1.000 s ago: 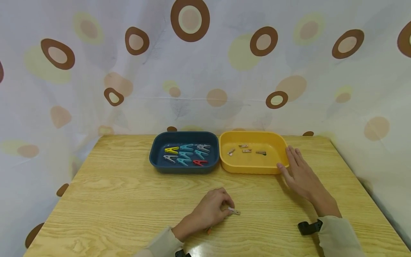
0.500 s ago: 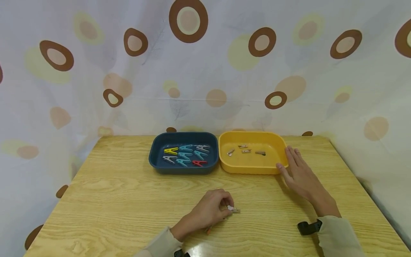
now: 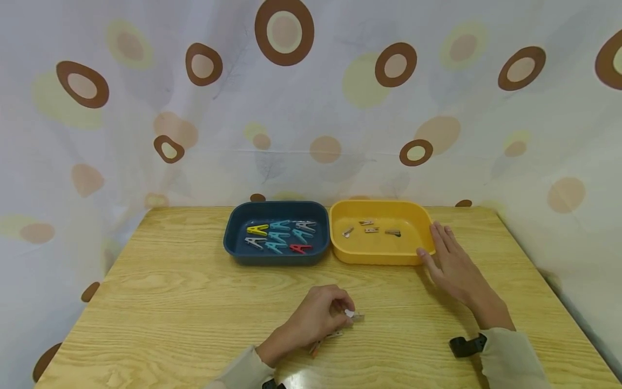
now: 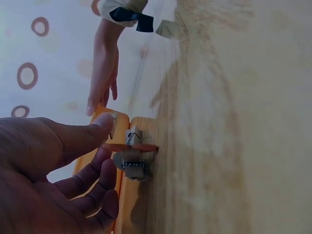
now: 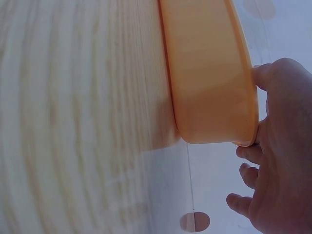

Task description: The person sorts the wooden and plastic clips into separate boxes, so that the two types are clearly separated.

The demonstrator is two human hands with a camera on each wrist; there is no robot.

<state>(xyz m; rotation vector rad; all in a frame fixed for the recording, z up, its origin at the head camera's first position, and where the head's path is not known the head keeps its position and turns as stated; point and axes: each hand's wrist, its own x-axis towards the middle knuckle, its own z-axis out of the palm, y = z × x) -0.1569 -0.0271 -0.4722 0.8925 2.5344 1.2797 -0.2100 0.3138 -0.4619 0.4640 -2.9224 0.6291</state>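
My left hand (image 3: 313, 319) pinches a small wooden clothespin (image 3: 358, 317) with a white ornament, just over the table. Under that hand lie more small clothespins, one of them (image 3: 335, 334) plain wood and one with an orange part (image 3: 315, 349), both partly hidden. In the left wrist view, thumb and fingertips meet on the pale held piece (image 4: 113, 125), beside clothespins (image 4: 134, 169) on the wood. My right hand (image 3: 454, 270) rests against the right end of the yellow tray (image 3: 379, 258), thumb on its front corner, fingers fairly straight along the side. Several small wooden clothespins (image 3: 371, 230) lie inside that tray.
Left of the yellow tray, almost touching it, stands a dark blue tray (image 3: 277, 260). Larger plastic clothespins lie in it, yellow (image 3: 257, 229), light blue, grey and red (image 3: 301, 248). A patterned cloth (image 3: 311, 108) hangs behind the wooden table (image 3: 170, 302).
The left hand's clothespin has tilted slightly, showing more of its white ornament. More of the clothespins beneath the hand shows. The right hand has stayed on the yellow tray.
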